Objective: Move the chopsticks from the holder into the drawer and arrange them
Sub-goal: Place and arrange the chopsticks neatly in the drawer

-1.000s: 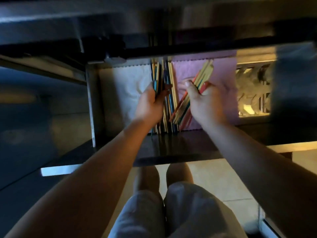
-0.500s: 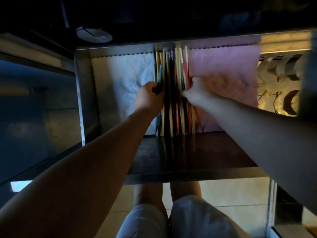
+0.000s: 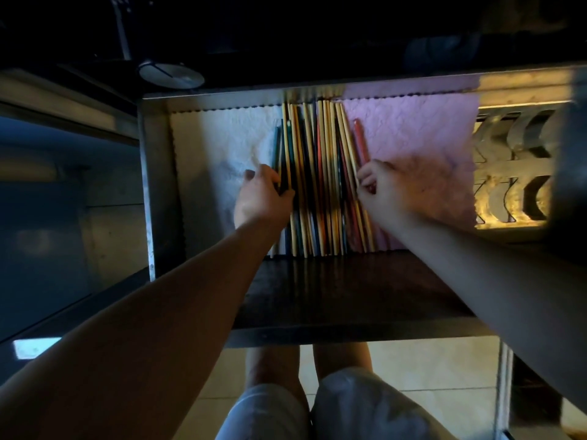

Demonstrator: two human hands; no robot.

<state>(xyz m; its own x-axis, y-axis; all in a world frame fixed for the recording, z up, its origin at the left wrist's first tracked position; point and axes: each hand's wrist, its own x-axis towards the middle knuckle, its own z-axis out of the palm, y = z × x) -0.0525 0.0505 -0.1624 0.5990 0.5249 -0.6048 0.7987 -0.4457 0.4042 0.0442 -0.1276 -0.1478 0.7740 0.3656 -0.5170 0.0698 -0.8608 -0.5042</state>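
Several coloured chopsticks (image 3: 320,173) lie side by side, lengthwise, in the middle of an open metal drawer (image 3: 149,185). My left hand (image 3: 262,198) rests at the left edge of the row, fingers curled around a few dark and yellow chopsticks. My right hand (image 3: 381,185) presses against the right edge of the row, fingertips on a red chopstick (image 3: 360,141). The row sits squeezed between both hands. The holder is not in view.
A white cloth (image 3: 219,147) lines the drawer's left half and a pink cloth (image 3: 413,138) the right. A metal rack (image 3: 514,173) fills the drawer's right end. The dark drawer front (image 3: 333,290) is toward me, my knees below, and a round lid (image 3: 171,74) above.
The bundle that my right hand held at a slant now lies flat in the row. Both hands have spread apart to the row's two edges.
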